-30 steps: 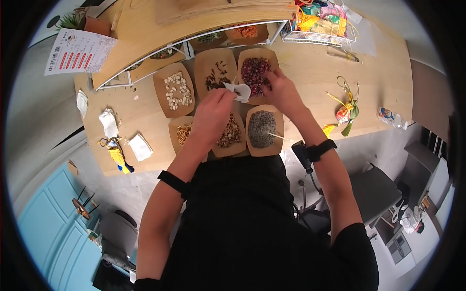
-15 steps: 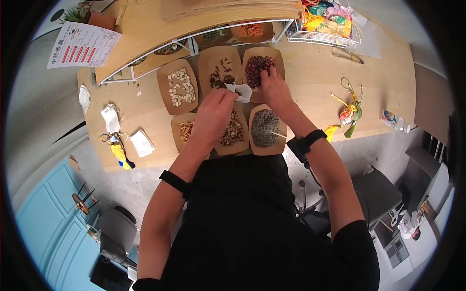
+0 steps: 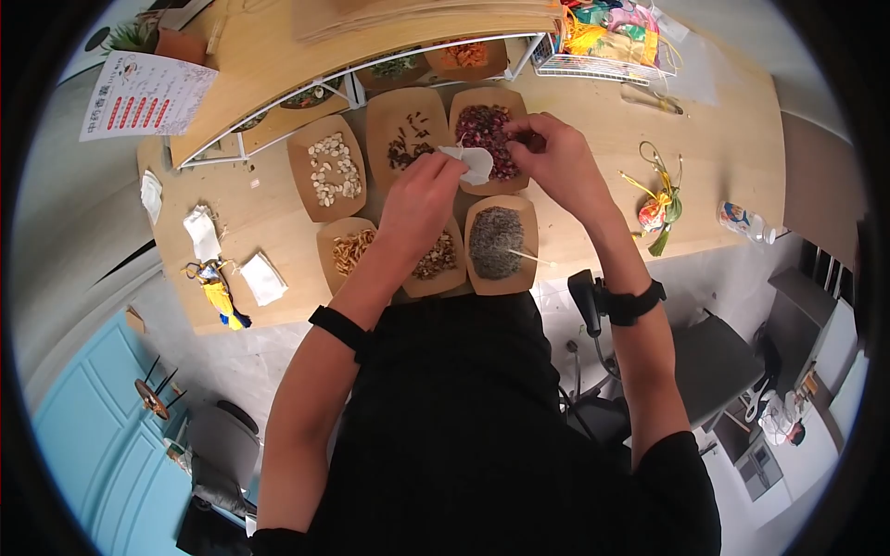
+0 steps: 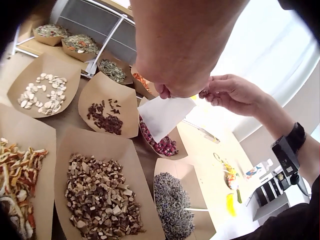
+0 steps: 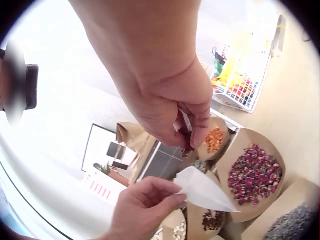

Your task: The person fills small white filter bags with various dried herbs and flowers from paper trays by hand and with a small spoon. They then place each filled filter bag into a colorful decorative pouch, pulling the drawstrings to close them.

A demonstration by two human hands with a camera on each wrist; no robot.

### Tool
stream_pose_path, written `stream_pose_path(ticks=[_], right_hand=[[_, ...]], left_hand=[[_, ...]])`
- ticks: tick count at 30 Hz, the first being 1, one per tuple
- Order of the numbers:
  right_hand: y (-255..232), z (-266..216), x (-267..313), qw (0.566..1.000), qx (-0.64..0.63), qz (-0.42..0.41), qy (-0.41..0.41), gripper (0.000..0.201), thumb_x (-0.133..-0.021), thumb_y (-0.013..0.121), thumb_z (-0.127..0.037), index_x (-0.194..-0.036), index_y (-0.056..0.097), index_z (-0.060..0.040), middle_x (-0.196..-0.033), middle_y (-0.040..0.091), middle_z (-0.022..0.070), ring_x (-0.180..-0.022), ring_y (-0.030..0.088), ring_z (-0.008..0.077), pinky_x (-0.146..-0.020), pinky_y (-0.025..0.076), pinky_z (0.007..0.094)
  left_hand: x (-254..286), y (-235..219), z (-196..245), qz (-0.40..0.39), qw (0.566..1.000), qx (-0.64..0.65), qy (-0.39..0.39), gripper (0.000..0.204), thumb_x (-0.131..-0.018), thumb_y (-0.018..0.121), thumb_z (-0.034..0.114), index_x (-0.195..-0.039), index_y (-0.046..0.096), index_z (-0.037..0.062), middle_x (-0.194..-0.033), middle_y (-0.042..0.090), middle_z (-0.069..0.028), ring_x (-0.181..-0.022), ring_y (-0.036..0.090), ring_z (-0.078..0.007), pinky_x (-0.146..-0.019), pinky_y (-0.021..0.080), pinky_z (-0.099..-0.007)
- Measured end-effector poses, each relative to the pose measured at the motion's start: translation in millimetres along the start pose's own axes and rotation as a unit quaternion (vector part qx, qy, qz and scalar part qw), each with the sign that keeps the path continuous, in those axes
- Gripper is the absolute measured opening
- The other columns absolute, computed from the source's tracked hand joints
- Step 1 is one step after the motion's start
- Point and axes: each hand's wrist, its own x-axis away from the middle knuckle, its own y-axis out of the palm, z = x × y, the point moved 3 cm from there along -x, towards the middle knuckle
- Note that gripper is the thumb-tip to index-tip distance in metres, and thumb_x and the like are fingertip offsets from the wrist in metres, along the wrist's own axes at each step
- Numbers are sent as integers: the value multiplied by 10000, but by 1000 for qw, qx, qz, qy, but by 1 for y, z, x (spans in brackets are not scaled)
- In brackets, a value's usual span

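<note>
right hand [image 3: 559, 157] pinches what looks like a dark dried bud [image 5: 186, 144] near the white pouch [image 3: 478, 166], which the left hand [image 3: 422, 201] clamps between thumb and fingers above the rosebud tray [image 5: 245, 137]. to fill it cleanly, i'd spread the mouth and centre the pinch over it before releasing. both forearms slant inward, right fingertips aimed leftward.

Both forearms [image 3: 366, 283] extended forward; the left hand [image 3: 419, 206] pinched, thumb against fingers, while the right hand [image 3: 561, 165], likewise pinching, was held near it.
</note>
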Motion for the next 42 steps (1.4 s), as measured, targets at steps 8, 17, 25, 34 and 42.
stream_pose_path(ticks=[8,17,25,34,42], right_hand=[[11,-20,8,997,-50,-10,-59,209,-834,668,-13,-1039,635,10,-922,619,79,-789,654,160,-705,533,291],[10,-24,14,996,-16,5,-88,146,-820,649,-19,-965,647,4,-925,615,160,-785,645,352,-695,539,385],[5,-9,7,996,-87,27,-22,165,-831,622,-34,-984,663,12,-945,650,182,-783,645,360,-716,529,404],[71,51,-16,959,266,-7,-94,448,-736,749,-193,-1125,570,-63,-1074,511,199,-1002,608,375,-786,558,428],[99,75,-34,934,349,-12,-74,354,-716,728,-129,-1006,575,2,-1058,532,199,-993,607,367,-784,561,429]], left_hand=[[-11,5,10,19,1000,10,16,129,-827,651,12,-943,603,41,-894,598,-106,-845,612,-315,-707,516,-406],[-14,3,13,21,999,19,18,129,-823,649,8,-936,598,42,-869,590,-101,-841,606,-310,-706,512,-409],[-5,-1,8,17,1000,13,7,133,-824,655,6,-941,604,42,-884,593,-105,-838,610,-317,-708,510,-410],[19,-19,-10,34,999,-8,-35,153,-808,631,-2,-956,611,33,-929,604,-119,-873,614,-314,-736,522,-409],[26,-20,-12,36,998,-12,-46,150,-821,663,3,-956,627,56,-953,633,-116,-865,636,-327,-718,532,-397]])
